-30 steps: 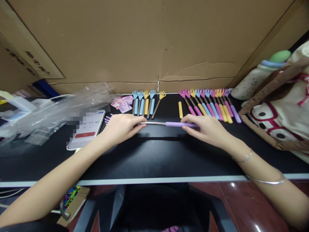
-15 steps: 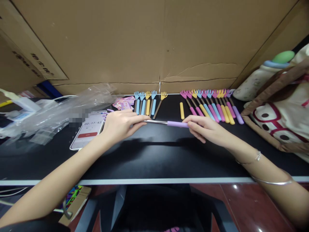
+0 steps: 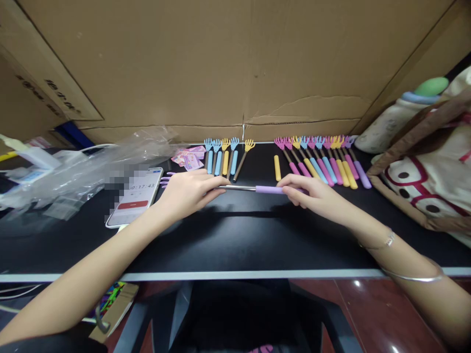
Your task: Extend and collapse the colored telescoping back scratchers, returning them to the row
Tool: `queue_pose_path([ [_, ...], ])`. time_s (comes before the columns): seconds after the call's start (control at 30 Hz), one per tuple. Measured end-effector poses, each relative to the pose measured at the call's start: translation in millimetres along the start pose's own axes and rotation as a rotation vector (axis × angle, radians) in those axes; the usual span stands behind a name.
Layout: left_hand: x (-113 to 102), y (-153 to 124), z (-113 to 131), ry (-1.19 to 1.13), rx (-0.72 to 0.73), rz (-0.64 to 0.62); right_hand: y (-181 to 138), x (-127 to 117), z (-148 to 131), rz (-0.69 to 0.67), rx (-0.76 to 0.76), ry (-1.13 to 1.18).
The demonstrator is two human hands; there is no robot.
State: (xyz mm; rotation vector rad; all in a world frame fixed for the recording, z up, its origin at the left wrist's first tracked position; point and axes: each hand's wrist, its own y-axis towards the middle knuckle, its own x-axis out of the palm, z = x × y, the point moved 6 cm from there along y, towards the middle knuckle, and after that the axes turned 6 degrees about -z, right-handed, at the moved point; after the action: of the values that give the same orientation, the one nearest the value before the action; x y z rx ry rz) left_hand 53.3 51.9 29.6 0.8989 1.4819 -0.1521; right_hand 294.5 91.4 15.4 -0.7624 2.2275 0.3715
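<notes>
Both hands hold one extended purple back scratcher [image 3: 268,189] level above the black desk [image 3: 235,235]. My left hand [image 3: 187,191] is closed round its metal rod near the purple claw end. My right hand [image 3: 312,193] pinches the purple handle end. Behind them lie a small row of blue and yellow scratchers [image 3: 224,157], a loose yellow handle [image 3: 276,167], and a longer row of pink, blue, yellow and purple scratchers [image 3: 324,159].
A phone [image 3: 134,196] showing a timer lies left of my left hand, beside crumpled clear plastic bags [image 3: 84,166]. Pink cards [image 3: 187,158] sit near the cardboard wall [image 3: 235,68]. A fabric bag [image 3: 427,171] fills the right side.
The scratcher and both hands rose a little and then came back down close to the desk. My right fingers shifted their grip on the purple handle.
</notes>
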Motion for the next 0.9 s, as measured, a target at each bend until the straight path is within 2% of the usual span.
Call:
queue_pose_path([
  [0.17, 4, 0, -1, -0.028, -0.028, -0.058, -1, -3, -1, 0.043, -0.008, -0.073],
  [0.57, 9, 1, 0, -0.071, -0.049, -0.165, -1, 0, 3, 0.023, 0.010, -0.150],
  [0.9, 13, 0, 0, -0.091, -0.055, -0.186, -1, 1, 5, 0.039, 0.005, -0.311],
])
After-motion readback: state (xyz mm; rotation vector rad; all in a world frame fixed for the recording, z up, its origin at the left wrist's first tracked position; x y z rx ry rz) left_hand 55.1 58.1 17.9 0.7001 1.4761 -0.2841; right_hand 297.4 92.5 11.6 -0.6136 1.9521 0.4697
